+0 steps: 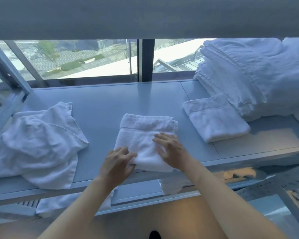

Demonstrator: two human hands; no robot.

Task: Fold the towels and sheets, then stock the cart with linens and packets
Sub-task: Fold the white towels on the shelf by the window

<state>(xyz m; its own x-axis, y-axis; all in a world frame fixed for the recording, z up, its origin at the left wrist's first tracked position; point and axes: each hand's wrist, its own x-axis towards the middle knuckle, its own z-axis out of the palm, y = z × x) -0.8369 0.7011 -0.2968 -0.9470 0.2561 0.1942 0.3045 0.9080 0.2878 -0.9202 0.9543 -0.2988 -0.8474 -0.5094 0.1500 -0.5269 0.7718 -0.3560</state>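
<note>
A small white towel [143, 133], folded into a rectangle, lies at the middle of the grey shelf [107, 104], near its front edge. My left hand [116, 163] grips the towel's near left corner, fingers curled into the fold. My right hand [171, 149] lies flat on the towel's right side with its fingers spread. To the right rests another folded white towel [216, 121]. A loose heap of unfolded white linen [38, 145] covers the shelf's left part.
A tall stack of folded white towels [248, 73] fills the back right corner. More white linen [173, 185] lies on the lower shelf. A metal upright [9, 69] stands at the left. A window runs behind the shelf, and another shelf hangs overhead.
</note>
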